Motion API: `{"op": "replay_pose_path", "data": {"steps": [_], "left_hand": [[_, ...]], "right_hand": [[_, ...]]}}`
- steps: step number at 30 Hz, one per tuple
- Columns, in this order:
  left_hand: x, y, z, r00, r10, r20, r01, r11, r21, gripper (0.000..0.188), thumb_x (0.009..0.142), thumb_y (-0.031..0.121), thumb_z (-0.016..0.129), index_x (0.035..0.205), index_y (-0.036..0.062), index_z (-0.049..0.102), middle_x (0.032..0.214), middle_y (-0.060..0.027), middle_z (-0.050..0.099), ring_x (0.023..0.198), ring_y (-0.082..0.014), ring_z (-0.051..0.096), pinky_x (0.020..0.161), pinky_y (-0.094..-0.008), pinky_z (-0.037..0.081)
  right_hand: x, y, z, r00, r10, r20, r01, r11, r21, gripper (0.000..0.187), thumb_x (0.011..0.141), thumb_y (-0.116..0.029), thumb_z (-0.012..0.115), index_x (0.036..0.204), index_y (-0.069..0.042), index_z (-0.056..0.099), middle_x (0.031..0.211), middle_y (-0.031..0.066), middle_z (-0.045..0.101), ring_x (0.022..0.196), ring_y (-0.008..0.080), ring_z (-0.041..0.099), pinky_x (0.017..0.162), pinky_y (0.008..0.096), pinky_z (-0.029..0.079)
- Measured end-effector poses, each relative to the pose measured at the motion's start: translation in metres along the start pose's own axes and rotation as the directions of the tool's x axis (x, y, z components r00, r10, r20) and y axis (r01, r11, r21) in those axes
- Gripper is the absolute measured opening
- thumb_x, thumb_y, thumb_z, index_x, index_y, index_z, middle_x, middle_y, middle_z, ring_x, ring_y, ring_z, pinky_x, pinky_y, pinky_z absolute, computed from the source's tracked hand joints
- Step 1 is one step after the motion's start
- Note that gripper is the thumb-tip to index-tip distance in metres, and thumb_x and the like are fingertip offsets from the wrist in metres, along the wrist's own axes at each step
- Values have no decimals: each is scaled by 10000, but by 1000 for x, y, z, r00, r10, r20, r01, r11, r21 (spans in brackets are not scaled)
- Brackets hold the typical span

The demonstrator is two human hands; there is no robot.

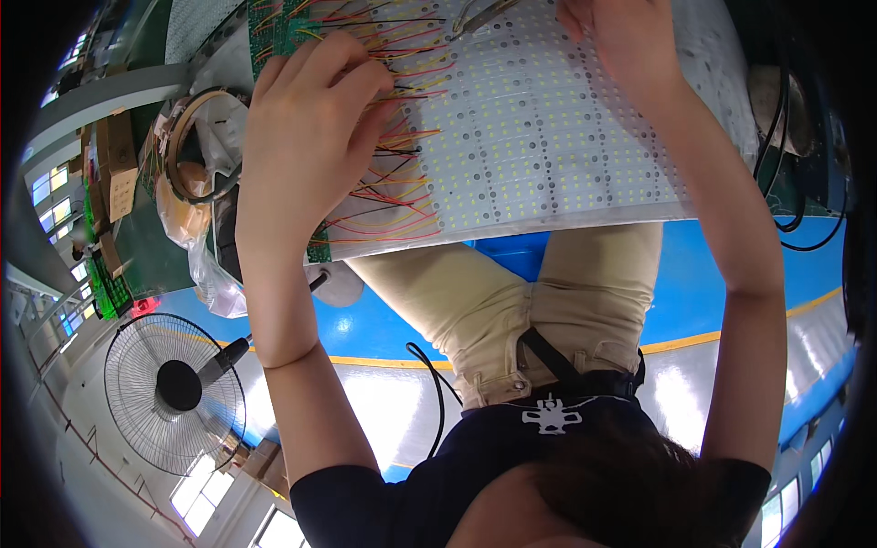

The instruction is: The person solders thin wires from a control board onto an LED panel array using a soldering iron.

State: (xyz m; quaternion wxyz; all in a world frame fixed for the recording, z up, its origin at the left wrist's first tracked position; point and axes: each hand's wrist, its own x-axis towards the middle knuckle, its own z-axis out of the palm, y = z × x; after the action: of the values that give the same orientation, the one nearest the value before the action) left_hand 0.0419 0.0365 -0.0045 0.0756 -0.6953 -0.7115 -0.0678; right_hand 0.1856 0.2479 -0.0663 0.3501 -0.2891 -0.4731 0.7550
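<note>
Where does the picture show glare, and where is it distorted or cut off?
Head view: strong glare on the grey floor and a washed-out window; head view: fisheye bending of the yellow floor line, black corners; head view: right hand cropped by the upper edge.

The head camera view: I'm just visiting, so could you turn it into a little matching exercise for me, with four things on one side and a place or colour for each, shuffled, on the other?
Things:
1. Left hand
2. Fan
3. Trousers
4. Metal tool

Places and colours:
A. Lower left of the picture
B. Near the picture's top edge, at the white panel
C. Beige
D. At the coloured wires

Right pairs: 1-D, 2-A, 3-C, 4-B.
</note>
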Motion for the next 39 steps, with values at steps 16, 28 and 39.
{"op": "replay_pose_path", "data": {"steps": [16,28,39], "left_hand": [[2,-10,10,1000,-23,-14,18,965,-261,120,823,0,748,907,63,690,845,-55,700,794,-254,659,811,-348,458],[-3,-9,18,998,-26,-54,11,967,-256,113,825,55,782,888,88,694,837,-23,702,786,-202,660,880,-363,435],[-7,11,15,989,-61,-134,60,998,-8,115,858,99,774,940,121,697,869,-3,704,792,-196,660,876,-378,449]], "right_hand": [[-16,-19,-2,997,-64,-35,66,996,61,216,979,-209,648,828,-96,543,478,-5,422,331,138,350,358,308,346],[-31,-12,-23,973,-230,32,232,954,-187,265,1017,-214,563,793,-87,502,432,1,418,292,123,320,319,270,311],[-12,27,-26,880,-404,252,-37,470,882,247,1011,-213,565,821,-85,473,438,4,389,292,126,324,312,263,321]]}}
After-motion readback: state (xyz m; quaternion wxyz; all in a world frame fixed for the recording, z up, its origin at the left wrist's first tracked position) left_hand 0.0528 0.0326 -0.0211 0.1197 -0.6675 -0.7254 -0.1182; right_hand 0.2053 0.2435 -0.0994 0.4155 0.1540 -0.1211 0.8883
